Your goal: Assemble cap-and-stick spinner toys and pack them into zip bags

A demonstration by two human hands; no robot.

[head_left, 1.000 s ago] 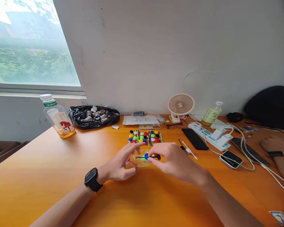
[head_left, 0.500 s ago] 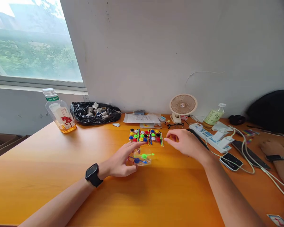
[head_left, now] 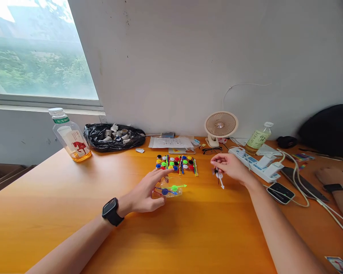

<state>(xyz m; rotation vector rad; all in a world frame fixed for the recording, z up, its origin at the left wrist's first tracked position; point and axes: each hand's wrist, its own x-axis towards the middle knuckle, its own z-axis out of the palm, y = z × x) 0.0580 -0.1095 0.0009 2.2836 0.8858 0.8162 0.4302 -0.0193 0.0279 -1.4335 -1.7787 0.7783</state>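
A black pointer [head_left: 218, 179] was pinched by the fingers of the right hand [head_left: 230, 166], with a white pointer [head_left: 220, 176] just beside it. On the table [head_left: 194, 232], a clear bag [head_left: 170, 182] was flanked by the left hand [head_left: 144, 194], its fingers spread.

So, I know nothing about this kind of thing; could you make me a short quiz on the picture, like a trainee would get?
1. True or false: in this view, the fan stands to the right of the black bag.
2. Choose one. The left hand is nearest to: A) a bottle; B) the clear bag; C) the glasses.
3. Which two colours of arrow show at the right hand?

Key:
1. True.
2. B.
3. A white arrow and a black arrow.
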